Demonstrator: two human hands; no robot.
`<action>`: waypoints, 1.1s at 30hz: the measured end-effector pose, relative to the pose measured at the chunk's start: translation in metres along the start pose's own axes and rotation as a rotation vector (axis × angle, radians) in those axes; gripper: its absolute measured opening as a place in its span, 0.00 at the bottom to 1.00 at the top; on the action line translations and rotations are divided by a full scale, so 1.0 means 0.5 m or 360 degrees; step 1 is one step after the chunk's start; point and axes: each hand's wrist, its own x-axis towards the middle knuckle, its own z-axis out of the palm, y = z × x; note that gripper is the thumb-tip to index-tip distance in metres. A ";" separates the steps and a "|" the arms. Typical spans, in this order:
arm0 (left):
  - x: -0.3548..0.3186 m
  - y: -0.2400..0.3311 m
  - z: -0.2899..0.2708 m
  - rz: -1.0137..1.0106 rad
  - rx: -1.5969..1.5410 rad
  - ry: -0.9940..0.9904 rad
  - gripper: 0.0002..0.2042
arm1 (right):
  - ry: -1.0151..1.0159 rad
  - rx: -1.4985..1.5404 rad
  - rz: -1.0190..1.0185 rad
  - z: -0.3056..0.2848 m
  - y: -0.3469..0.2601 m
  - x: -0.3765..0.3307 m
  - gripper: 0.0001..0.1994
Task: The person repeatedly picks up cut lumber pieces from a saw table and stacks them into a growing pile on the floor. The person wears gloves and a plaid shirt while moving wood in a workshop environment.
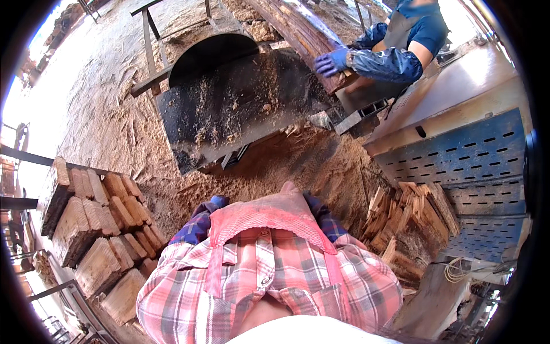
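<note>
Neither of my hands shows in the head view. My own chest fills the lower middle, in a pink plaid shirt with a pink apron bib. Bits of blue plaid cloth stick out on either side of the bib. In front of me stands a black curved machine cover dusted with sawdust. At the upper right a co-worker's blue-gloved hand rests on a long rough wood slab lying on the machine.
Stacked cut boards sit on a metal rack at my left. A pile of wood offcuts leans against a blue perforated metal panel at the right. Sawdust covers the ground.
</note>
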 end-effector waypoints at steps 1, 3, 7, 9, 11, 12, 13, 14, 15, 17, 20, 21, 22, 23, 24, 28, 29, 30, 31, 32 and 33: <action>-0.002 0.003 -0.011 -0.0056 -0.0023 -0.0089 0.13 | 0.0008 -0.0080 -0.0040 0.002 0.001 0.004 0.21; -0.020 0.013 -0.026 -0.0043 0.0032 -0.0058 0.13 | -0.0004 -0.0324 -0.0182 -0.004 0.013 0.026 0.14; -0.052 -0.009 -0.023 -0.0167 -0.0099 -0.0012 0.14 | -0.0101 -0.0663 -0.0505 -0.015 0.005 0.095 0.12; -0.050 0.014 -0.043 -0.0283 -0.0314 -0.0120 0.15 | -0.0061 -0.0275 -0.0358 -0.043 0.034 0.165 0.13; -0.025 0.018 -0.040 -0.0224 -0.0359 -0.0177 0.14 | -0.0086 0.0344 -0.0052 -0.105 0.048 0.227 0.15; -0.039 -0.023 -0.019 -0.0167 -0.0419 -0.0041 0.14 | -0.0082 0.0339 -0.0141 -0.067 -0.012 0.217 0.15; -0.049 -0.054 0.000 -0.0097 -0.0489 0.0091 0.13 | -0.0062 0.0328 -0.0228 -0.033 -0.081 0.187 0.15; -0.047 -0.065 0.005 -0.0002 -0.0558 0.0206 0.12 | -0.0014 0.0331 -0.0316 -0.006 -0.157 0.129 0.15; -0.023 -0.012 -0.046 0.0046 -0.0588 0.0210 0.10 | 0.0028 0.0310 -0.0392 -0.021 -0.204 0.099 0.16; 0.024 0.065 -0.128 0.0077 -0.0882 0.0210 0.08 | 0.0007 0.0249 -0.0541 -0.038 -0.319 0.033 0.18; 0.113 0.239 -0.303 -0.0196 -0.1044 0.0036 0.08 | -0.0044 0.0229 -0.0807 -0.082 -0.493 -0.075 0.22; 0.143 0.267 -0.328 0.0114 -0.1030 0.0236 0.11 | -0.0073 0.0252 -0.0986 -0.101 -0.548 -0.095 0.21; 0.172 0.323 -0.378 -0.0213 -0.1239 0.0158 0.13 | -0.0106 0.0280 -0.1166 -0.123 -0.602 -0.107 0.20; 0.201 0.363 -0.403 -0.0106 -0.1251 0.0390 0.13 | -0.0067 0.0275 -0.1246 -0.137 -0.661 -0.123 0.20; 0.231 0.393 -0.425 0.0001 -0.1250 0.0618 0.13 | -0.0027 0.0275 -0.1322 -0.154 -0.719 -0.130 0.21; 0.324 0.446 -0.508 -0.0077 -0.1326 0.0445 0.17 | -0.0022 0.0264 -0.1739 -0.280 -0.952 -0.064 0.18; 0.345 0.439 -0.507 -0.0100 -0.1285 0.0500 0.18 | -0.0029 0.0262 -0.1725 -0.330 -1.002 -0.001 0.18; 0.358 0.434 -0.506 -0.0130 -0.1247 0.0553 0.18 | -0.0045 0.0258 -0.1706 -0.375 -1.054 0.067 0.19; 0.375 0.437 -0.519 -0.0176 -0.1255 0.0522 0.19 | -0.0172 0.0119 -0.1777 -0.446 -1.082 0.168 0.20; 0.393 0.433 -0.523 -0.0178 -0.1255 0.0522 0.19 | -0.0296 -0.0022 -0.1851 -0.521 -1.110 0.258 0.21; 0.416 0.432 -0.534 -0.0167 -0.1282 0.0472 0.19 | -0.0384 -0.0161 -0.1923 -0.610 -1.132 0.329 0.21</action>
